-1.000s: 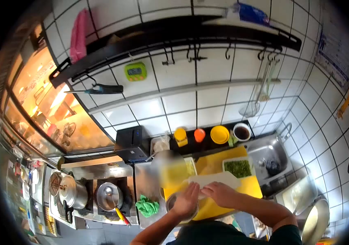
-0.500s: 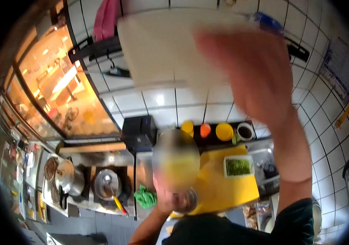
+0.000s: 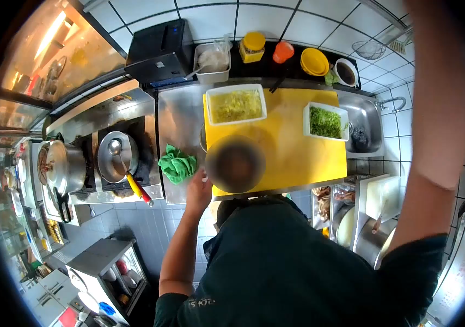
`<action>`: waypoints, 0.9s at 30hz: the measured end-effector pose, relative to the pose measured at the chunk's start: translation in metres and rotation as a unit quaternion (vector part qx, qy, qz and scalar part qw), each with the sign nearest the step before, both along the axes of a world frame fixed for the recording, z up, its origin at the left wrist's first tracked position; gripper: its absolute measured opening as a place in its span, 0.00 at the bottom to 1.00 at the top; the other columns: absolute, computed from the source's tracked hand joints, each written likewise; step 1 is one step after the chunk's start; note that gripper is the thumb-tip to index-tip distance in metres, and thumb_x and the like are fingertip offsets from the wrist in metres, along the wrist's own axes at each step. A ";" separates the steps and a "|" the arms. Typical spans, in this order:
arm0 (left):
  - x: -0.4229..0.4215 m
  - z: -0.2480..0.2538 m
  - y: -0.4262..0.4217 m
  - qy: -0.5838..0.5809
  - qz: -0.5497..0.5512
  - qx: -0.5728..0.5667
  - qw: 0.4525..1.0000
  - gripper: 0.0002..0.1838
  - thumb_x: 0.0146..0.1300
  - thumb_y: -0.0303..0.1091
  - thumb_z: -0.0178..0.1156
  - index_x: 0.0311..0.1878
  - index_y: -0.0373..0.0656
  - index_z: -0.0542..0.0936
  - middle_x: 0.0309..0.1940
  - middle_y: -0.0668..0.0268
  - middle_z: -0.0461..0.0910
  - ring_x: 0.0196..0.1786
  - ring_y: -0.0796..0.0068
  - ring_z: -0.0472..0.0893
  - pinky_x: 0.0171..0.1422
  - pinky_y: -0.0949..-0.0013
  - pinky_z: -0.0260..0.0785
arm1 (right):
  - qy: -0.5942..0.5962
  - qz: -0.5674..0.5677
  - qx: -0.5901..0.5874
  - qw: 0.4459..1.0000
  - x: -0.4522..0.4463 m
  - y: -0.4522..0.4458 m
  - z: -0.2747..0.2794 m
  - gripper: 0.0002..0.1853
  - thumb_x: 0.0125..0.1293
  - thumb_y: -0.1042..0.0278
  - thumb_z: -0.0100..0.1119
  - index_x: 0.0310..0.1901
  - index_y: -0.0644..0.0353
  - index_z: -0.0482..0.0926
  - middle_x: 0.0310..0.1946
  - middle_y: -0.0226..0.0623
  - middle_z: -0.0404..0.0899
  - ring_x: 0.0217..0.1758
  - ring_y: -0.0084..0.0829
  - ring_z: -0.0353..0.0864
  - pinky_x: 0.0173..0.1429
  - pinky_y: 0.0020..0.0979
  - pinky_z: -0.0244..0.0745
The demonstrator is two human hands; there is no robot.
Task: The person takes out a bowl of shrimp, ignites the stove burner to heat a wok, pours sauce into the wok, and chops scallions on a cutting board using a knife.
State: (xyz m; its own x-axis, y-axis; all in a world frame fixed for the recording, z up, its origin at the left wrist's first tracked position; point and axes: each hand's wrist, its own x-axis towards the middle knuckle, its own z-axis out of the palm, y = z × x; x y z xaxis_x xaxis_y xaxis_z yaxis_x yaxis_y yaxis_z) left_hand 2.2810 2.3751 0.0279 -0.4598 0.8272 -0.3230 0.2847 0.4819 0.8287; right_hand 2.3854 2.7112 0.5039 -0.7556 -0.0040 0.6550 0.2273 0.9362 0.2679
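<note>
My left hand (image 3: 200, 188) is at the front left edge of the yellow board (image 3: 303, 158), beside a dark round shape (image 3: 236, 164), blurred, that looks like a bowl. Its fingertips are partly lost in the blur, so its grip cannot be made out. My right arm (image 3: 434, 136) reaches up along the right side and leaves the top of the view, the hand out of sight. On the board stand a white tray of yellow shreds (image 3: 236, 106) and a white tray of chopped greens (image 3: 326, 122). A crumpled green cloth (image 3: 177, 163) lies left of my left hand.
On the stove at left are a pan with a ladle (image 3: 117, 157) and a lidded pot (image 3: 63, 168). A black box (image 3: 159, 52), a yellow-lidded jar (image 3: 252, 47), yellow bowls (image 3: 314, 61) and a dark-filled cup (image 3: 346, 72) line the back. The sink (image 3: 363, 122) is at right.
The view has tilted down. The white sheet, first on the board under both hands and then raised with my right hand, is out of view. My right hand has gone up out of the frame.
</note>
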 end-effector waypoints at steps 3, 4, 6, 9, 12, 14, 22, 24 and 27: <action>0.009 -0.030 0.006 -0.254 0.072 -0.023 0.964 0.21 0.73 0.32 0.60 0.66 0.34 0.74 0.47 0.54 0.85 0.41 0.69 0.88 0.43 0.68 0.84 | -0.054 -0.002 -0.171 0.984 0.036 -0.030 -0.104 0.16 0.71 0.61 0.62 0.56 0.55 0.82 0.47 0.38 0.87 0.45 0.39 0.87 0.48 0.35 0.83; 0.011 -0.026 0.010 -0.300 0.083 -0.016 0.950 0.21 0.73 0.31 0.60 0.66 0.35 0.74 0.46 0.55 0.85 0.40 0.69 0.88 0.43 0.68 0.84 | -0.080 -0.033 -0.217 0.972 0.053 -0.036 -0.150 0.15 0.71 0.60 0.63 0.55 0.55 0.83 0.47 0.37 0.87 0.44 0.38 0.88 0.48 0.34 0.84; 0.016 -0.026 0.017 -0.345 0.099 -0.020 0.933 0.18 0.73 0.28 0.59 0.63 0.36 0.75 0.44 0.55 0.86 0.40 0.68 0.88 0.43 0.66 0.86 | -0.171 -0.135 -0.300 0.929 0.097 -0.041 -0.247 0.17 0.71 0.57 0.60 0.55 0.58 0.82 0.45 0.43 0.86 0.47 0.48 0.87 0.54 0.44 0.82; 0.019 -0.009 0.024 -0.347 0.109 -0.010 0.931 0.16 0.72 0.26 0.58 0.61 0.35 0.76 0.41 0.57 0.86 0.36 0.68 0.89 0.40 0.67 0.85 | -0.174 -0.284 -0.433 0.838 0.176 -0.046 -0.335 0.17 0.71 0.56 0.61 0.52 0.61 0.83 0.47 0.45 0.87 0.48 0.45 0.87 0.53 0.43 0.82; 0.021 0.001 0.033 -0.315 0.092 0.015 0.944 0.15 0.72 0.25 0.58 0.60 0.34 0.76 0.41 0.56 0.86 0.36 0.68 0.89 0.38 0.68 0.85 | -0.060 -0.309 -0.640 0.701 0.247 -0.064 -0.408 0.17 0.72 0.55 0.61 0.52 0.59 0.84 0.45 0.39 0.87 0.45 0.37 0.88 0.46 0.39 0.82; 0.039 0.030 0.057 -0.285 0.056 0.024 0.957 0.13 0.73 0.27 0.59 0.57 0.33 0.76 0.41 0.57 0.84 0.35 0.71 0.87 0.37 0.68 0.85 | 0.002 -0.259 -0.780 0.570 0.275 -0.085 -0.400 0.18 0.72 0.55 0.61 0.55 0.58 0.83 0.44 0.37 0.87 0.43 0.31 0.88 0.42 0.36 0.82; 0.175 0.116 0.199 -0.264 -0.105 0.065 0.957 0.11 0.73 0.24 0.59 0.55 0.31 0.77 0.41 0.56 0.84 0.37 0.68 0.88 0.42 0.68 0.85 | 0.091 -0.257 -0.815 0.511 0.349 -0.044 -0.362 0.19 0.73 0.73 0.58 0.63 0.65 0.72 0.34 0.39 0.85 0.33 0.27 0.86 0.40 0.30 0.80; 0.216 0.124 0.230 -0.260 -0.123 0.050 0.956 0.11 0.74 0.24 0.58 0.56 0.32 0.77 0.43 0.56 0.84 0.37 0.67 0.88 0.45 0.66 0.85 | 0.083 -0.282 -0.780 0.553 0.398 -0.018 -0.363 0.18 0.70 0.71 0.60 0.59 0.65 0.75 0.35 0.42 0.84 0.36 0.31 0.86 0.44 0.33 0.80; 0.284 0.106 0.271 -0.315 -0.133 0.061 0.938 0.12 0.74 0.25 0.58 0.58 0.33 0.77 0.45 0.56 0.84 0.43 0.67 0.88 0.49 0.66 0.84 | 0.054 -0.327 -0.710 0.621 0.470 0.026 -0.379 0.18 0.64 0.67 0.62 0.52 0.66 0.78 0.37 0.49 0.83 0.43 0.39 0.87 0.49 0.39 0.78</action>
